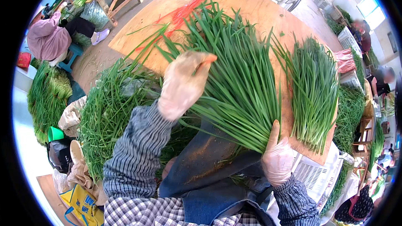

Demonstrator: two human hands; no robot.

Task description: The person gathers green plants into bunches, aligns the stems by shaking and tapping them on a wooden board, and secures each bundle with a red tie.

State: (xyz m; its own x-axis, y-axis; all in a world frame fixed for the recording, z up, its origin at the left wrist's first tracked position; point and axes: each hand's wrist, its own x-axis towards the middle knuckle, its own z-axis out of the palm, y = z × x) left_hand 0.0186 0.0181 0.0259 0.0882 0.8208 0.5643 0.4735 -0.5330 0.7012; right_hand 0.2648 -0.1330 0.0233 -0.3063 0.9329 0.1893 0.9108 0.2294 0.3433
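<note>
A wide bunch of garlic chives (238, 83) fans out over the wooden board, its leaf tips pointing away from me. My right hand (277, 161), in a thin pale glove, grips the gathered stem ends, one finger stretched up along them. My left hand (184, 83), in a stained glove, is closed in a pinch above the left side of the leaves. Something orange shows at its fingertips; what it pinches, if anything, I cannot make out. A second bunch of chives (314, 94) lies to the right on the board.
Red strips (192, 8) lie at the far side of the wooden board (259, 4). Loose greens (113, 117) are heaped at my left. A white plastic crate (314, 173) stands under the board's right edge. One person (52, 37) sits far left; others work at the right.
</note>
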